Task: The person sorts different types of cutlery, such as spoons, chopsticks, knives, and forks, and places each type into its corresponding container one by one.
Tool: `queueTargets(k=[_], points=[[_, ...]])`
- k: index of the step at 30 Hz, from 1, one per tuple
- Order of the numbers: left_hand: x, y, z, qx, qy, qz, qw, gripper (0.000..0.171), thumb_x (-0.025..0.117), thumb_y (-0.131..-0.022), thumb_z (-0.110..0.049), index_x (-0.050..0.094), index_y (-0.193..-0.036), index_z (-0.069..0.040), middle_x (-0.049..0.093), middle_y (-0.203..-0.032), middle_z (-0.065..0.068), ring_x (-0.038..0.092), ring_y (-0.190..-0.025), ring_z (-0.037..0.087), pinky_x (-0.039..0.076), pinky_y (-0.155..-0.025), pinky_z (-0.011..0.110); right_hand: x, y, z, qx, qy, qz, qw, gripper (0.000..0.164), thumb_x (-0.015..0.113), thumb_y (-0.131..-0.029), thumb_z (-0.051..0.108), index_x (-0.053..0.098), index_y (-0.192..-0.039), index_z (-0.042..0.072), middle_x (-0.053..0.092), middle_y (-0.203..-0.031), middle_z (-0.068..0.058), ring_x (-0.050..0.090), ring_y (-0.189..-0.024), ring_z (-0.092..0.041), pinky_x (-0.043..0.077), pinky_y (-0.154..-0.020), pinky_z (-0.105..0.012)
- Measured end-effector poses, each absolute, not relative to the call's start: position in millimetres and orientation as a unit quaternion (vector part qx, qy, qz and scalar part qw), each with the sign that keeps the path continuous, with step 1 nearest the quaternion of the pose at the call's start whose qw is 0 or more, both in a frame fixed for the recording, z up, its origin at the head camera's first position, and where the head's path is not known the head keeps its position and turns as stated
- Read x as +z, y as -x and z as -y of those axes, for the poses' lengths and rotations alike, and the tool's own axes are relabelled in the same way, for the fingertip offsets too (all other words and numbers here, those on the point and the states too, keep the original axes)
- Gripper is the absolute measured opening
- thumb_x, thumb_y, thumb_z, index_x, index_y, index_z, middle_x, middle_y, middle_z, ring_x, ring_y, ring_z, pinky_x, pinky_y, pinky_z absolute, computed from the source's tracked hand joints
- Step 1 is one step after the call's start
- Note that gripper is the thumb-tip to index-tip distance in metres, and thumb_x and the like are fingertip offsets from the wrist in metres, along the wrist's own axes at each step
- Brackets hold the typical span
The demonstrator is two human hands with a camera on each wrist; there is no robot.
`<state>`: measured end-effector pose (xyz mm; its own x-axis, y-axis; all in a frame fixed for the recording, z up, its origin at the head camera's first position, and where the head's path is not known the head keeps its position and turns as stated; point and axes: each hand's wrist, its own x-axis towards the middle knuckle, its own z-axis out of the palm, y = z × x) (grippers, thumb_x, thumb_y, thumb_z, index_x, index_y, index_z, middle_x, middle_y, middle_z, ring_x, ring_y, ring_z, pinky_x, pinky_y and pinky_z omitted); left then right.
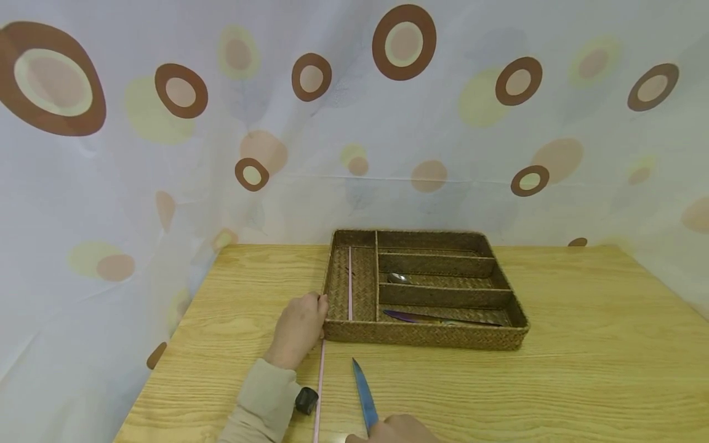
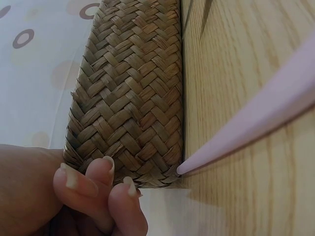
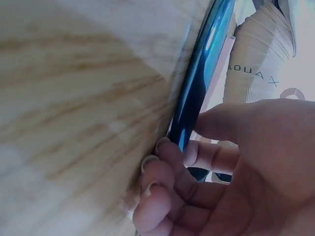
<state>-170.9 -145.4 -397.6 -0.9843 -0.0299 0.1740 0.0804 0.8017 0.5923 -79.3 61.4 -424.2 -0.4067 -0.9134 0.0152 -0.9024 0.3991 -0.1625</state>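
Observation:
A woven cutlery tray (image 1: 426, 336) with several compartments sits on the table. My left hand (image 1: 299, 329) grips its front left corner; in the left wrist view the curled fingers (image 2: 125, 209) lie against the woven wall (image 2: 133, 93). A pink chopstick (image 1: 319, 394) lies on the table, its thin tip by that corner. At the bottom edge my right hand (image 1: 396, 429) holds a blue table knife (image 1: 364, 394), blade pointing toward the tray. The right wrist view shows the knife's shiny blue handle (image 3: 197, 83) between thumb and fingers, close to the tabletop.
Inside the tray, another pink chopstick (image 1: 350, 283) lies in the left compartment, a spoon (image 1: 397, 279) in the middle right one, and a dark knife (image 1: 437, 318) in the front right one. A patterned cloth (image 1: 354, 123) hangs behind the wooden table (image 1: 598, 344).

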Motion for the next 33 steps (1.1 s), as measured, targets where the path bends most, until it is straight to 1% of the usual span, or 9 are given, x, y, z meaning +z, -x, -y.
queueTargets(k=[4,9,11,13,18,22,25,29,33], points=[[-397,171,145,-0.316,0.014,0.945,0.086,0.036,0.036,-0.100,-0.020,0.050,-0.069,-0.008,0.050,-0.051,0.003,0.048,-0.039,0.011,0.037,-0.034,0.025,-424,79,-64,-0.084,0.529,-0.844,0.041,0.027,0.045,-0.094,0.048,0.053,-0.085,0.024,0.029,-0.045,0.013,0.021,-0.034,0.004,0.025,-0.036,-0.014],[-397,171,146,-0.316,0.014,0.944,0.088,0.036,0.036,-0.100,-0.019,0.050,-0.070,-0.008,0.050,-0.052,0.003,0.048,-0.040,0.011,0.037,-0.034,0.026,-423,78,-68,-0.103,0.517,-0.849,0.021,0.040,0.039,-0.095,0.052,0.042,-0.072,0.019,0.020,-0.045,0.013,0.015,-0.034,0.004,0.017,-0.034,-0.012],[-397,171,146,-0.317,0.013,0.944,0.086,0.035,0.036,-0.100,-0.020,0.050,-0.070,-0.008,0.050,-0.052,0.004,0.048,-0.040,0.011,0.038,-0.035,0.026,-421,79,-69,-0.120,0.514,-0.849,0.025,0.043,0.038,-0.095,0.052,0.039,-0.069,0.018,0.018,-0.046,0.013,0.014,-0.034,0.005,0.016,-0.033,-0.011],[-397,172,146,-0.319,0.010,0.944,0.083,0.035,0.036,-0.100,-0.020,0.051,-0.071,-0.008,0.050,-0.052,0.004,0.049,-0.040,0.012,0.038,-0.036,0.027,-420,80,-70,-0.139,0.502,-0.852,0.043,0.044,0.040,-0.094,0.053,0.038,-0.068,0.018,0.020,-0.046,0.014,0.016,-0.034,0.005,0.018,-0.033,-0.011],[-399,171,147,-0.319,0.005,0.945,0.079,0.035,0.036,-0.101,-0.021,0.051,-0.071,-0.008,0.051,-0.052,0.004,0.049,-0.041,0.012,0.039,-0.036,0.027,-418,83,-72,-0.175,0.461,-0.865,0.095,0.040,0.050,-0.090,0.052,0.042,-0.070,0.019,0.031,-0.047,0.014,0.026,-0.036,0.006,0.028,-0.036,-0.014],[-399,171,147,-0.318,0.003,0.945,0.078,0.036,0.036,-0.101,-0.021,0.051,-0.071,-0.008,0.051,-0.052,0.004,0.049,-0.041,0.012,0.038,-0.036,0.028,-418,87,-74,-0.196,0.462,-0.858,0.104,0.033,0.055,-0.088,0.048,0.046,-0.074,0.019,0.039,-0.051,0.014,0.032,-0.040,0.007,0.034,-0.041,-0.014],[-400,171,147,-0.320,0.003,0.944,0.077,0.036,0.036,-0.101,-0.021,0.051,-0.070,-0.008,0.050,-0.051,0.004,0.049,-0.040,0.012,0.038,-0.035,0.027,-420,89,-78,-0.217,0.487,-0.842,0.081,0.030,0.056,-0.088,0.045,0.046,-0.075,0.019,0.037,-0.053,0.016,0.030,-0.042,0.009,0.033,-0.041,-0.012],[-399,170,147,-0.320,0.007,0.944,0.081,0.036,0.036,-0.100,-0.020,0.050,-0.069,-0.008,0.050,-0.051,0.004,0.048,-0.039,0.012,0.038,-0.034,0.025,-416,94,-84,-0.235,0.501,-0.830,0.069,0.029,0.055,-0.089,0.043,0.043,-0.078,0.019,0.032,-0.056,0.018,0.028,-0.044,0.008,0.030,-0.041,-0.012],[-398,170,146,-0.321,0.012,0.943,0.085,0.036,0.037,-0.100,-0.020,0.050,-0.070,-0.007,0.050,-0.051,0.004,0.048,-0.039,0.012,0.038,-0.034,0.025,-408,101,-89,-0.265,0.509,-0.814,0.097,0.015,0.051,-0.094,0.024,0.042,-0.084,0.019,0.034,-0.058,0.019,0.029,-0.045,0.006,0.031,-0.043,-0.013]])
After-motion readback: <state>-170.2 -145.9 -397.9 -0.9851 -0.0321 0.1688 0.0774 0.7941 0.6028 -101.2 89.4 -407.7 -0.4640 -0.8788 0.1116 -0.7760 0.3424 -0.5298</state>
